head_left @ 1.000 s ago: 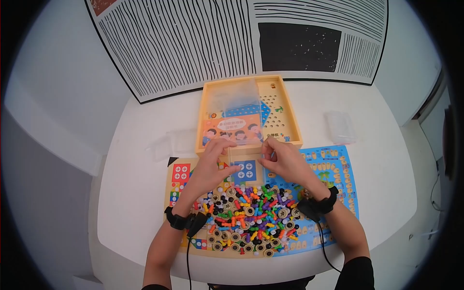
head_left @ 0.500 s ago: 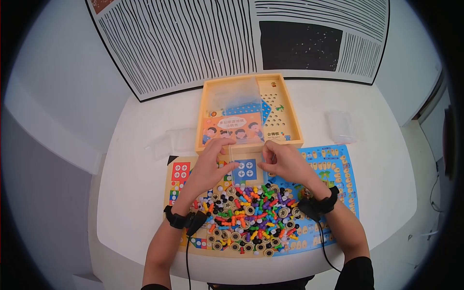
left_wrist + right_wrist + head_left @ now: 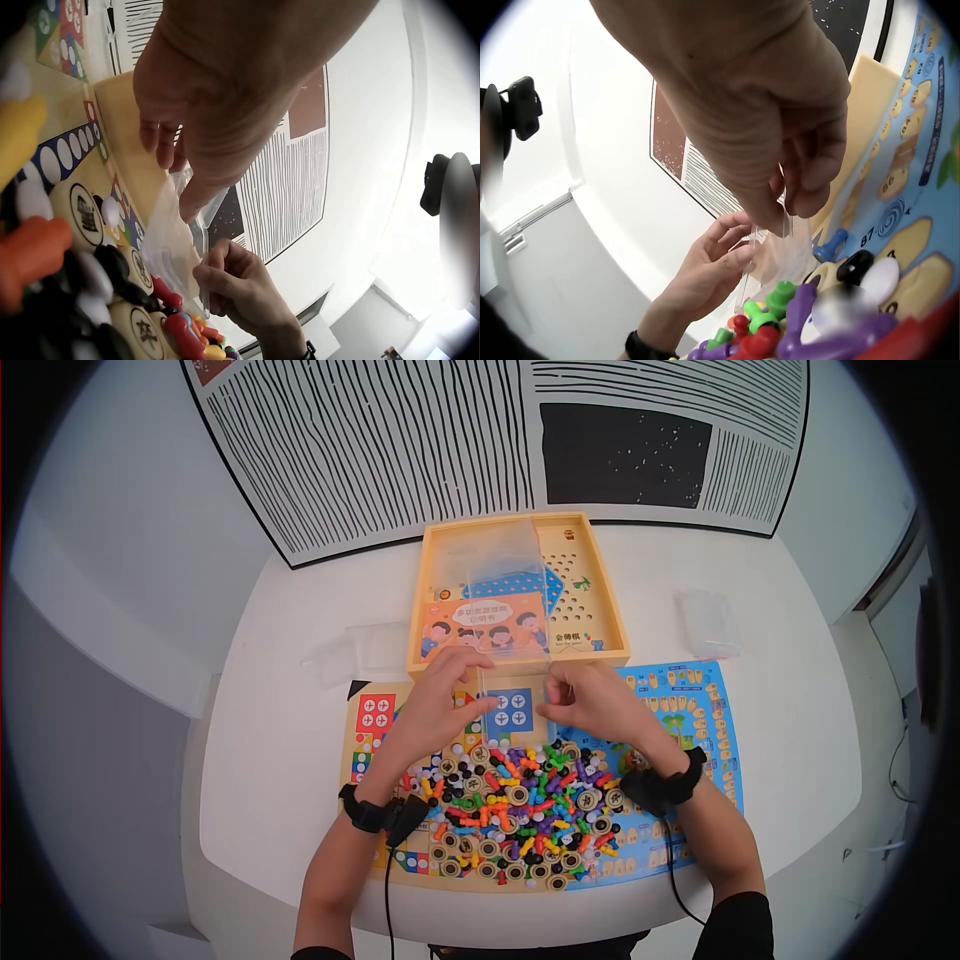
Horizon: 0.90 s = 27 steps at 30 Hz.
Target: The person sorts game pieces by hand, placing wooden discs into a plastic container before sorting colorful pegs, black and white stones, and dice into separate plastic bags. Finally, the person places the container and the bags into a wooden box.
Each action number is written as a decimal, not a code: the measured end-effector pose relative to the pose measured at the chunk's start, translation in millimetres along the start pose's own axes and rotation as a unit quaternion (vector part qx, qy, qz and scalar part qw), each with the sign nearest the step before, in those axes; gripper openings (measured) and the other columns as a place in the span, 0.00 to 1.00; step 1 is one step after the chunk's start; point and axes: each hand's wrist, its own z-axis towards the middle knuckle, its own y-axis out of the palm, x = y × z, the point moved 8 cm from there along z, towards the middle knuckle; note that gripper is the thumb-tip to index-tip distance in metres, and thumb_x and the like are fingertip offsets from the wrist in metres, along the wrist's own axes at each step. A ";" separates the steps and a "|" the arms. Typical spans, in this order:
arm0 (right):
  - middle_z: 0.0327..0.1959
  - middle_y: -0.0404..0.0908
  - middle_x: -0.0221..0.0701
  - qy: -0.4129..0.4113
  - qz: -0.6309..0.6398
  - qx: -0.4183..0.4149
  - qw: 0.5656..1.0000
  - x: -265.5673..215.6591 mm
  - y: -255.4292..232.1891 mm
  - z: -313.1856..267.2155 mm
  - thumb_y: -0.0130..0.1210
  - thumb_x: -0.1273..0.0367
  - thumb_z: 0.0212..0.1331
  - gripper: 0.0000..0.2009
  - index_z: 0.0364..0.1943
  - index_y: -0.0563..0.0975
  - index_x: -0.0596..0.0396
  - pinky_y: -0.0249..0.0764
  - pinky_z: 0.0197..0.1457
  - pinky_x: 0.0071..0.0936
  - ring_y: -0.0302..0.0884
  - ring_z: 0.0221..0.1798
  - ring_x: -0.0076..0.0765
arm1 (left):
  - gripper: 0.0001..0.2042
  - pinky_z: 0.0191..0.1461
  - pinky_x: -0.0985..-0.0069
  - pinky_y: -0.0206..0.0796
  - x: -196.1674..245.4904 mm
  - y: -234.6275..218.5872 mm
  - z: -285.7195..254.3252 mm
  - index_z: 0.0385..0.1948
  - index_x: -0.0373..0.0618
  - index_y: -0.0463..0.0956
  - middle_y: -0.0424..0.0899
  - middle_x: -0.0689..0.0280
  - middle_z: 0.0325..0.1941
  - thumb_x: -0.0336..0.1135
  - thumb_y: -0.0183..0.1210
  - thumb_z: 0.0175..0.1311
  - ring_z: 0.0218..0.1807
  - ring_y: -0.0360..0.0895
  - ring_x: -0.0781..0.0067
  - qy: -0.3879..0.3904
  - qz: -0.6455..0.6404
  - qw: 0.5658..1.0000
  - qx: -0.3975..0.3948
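Clear box [image 3: 515,707] is between both hands, over the near boards, just far of the pile [image 3: 520,815]. No loose pieces visible in it; the board print shows through. Left hand [image 3: 435,705]: grip partly closed, fingers curved, thumb and fingers on the box's left edge. Right hand [image 3: 598,700]: grip nearly closed, fingers curled, thumb and fingers pinching its right side.

Yellow tray [image 3: 613,595] on the far side of the table [image 3: 270,780] holds an orange booklet [image 3: 480,625] and a blue piece [image 3: 556,592]; dotted holes on its floor. Translucent plastic covers part of its left half. More clear plastic [image 3: 375,648] lies left of the tray, and a clear container [image 3: 708,623] sits on the right.

Pile of coloured pegs, round discs, black and white beads spans the tan board [image 3: 410,872] and blue board [image 3: 725,740].

Versus earlier: right fingers slightly nearer and more curled; left hand about the same; tray, container and pile look unchanged.
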 end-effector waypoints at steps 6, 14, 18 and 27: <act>0.22 0.79 0.37 0.009 -0.024 0.001 1.000 -3.8 -3.9 -1.9 0.72 0.63 0.56 0.17 0.25 0.75 0.57 0.73 0.34 0.41 0.80 0.28 0.48 | 0.25 0.49 0.72 0.69 -0.5 -1.5 0.1 0.55 0.45 0.76 0.78 0.67 0.53 0.38 0.76 0.59 0.47 0.74 0.71 -0.017 0.000 1.000 0.010; 0.18 0.78 0.35 0.033 0.004 0.007 0.999 -1.6 -11.1 -2.0 0.73 0.60 0.58 0.19 0.22 0.74 0.56 0.72 0.30 0.37 0.80 0.24 0.40 | 0.22 0.49 0.75 0.69 -1.4 -13.7 1.7 0.56 0.45 0.76 0.78 0.68 0.50 0.34 0.73 0.62 0.47 0.74 0.75 -0.041 0.002 0.998 0.045; 0.17 0.78 0.34 0.093 0.024 0.007 0.995 -6.8 -32.9 -5.1 0.71 0.60 0.61 0.18 0.23 0.76 0.57 0.72 0.27 0.33 0.80 0.21 0.34 | 0.19 0.47 0.79 0.69 1.6 -31.6 -1.1 0.56 0.45 0.77 0.80 0.70 0.48 0.33 0.70 0.65 0.44 0.74 0.79 -0.055 -0.036 0.995 0.080; 0.28 0.85 0.29 0.027 -0.140 -0.088 0.986 -25.6 -59.7 -71.2 0.72 0.63 0.57 0.09 0.32 0.84 0.51 0.77 0.33 0.31 0.84 0.29 0.32 | 0.10 0.43 0.73 0.72 48.6 -24.6 -59.8 0.46 0.47 0.83 0.83 0.68 0.37 0.37 0.69 0.68 0.39 0.79 0.72 -0.034 -0.040 0.986 -0.159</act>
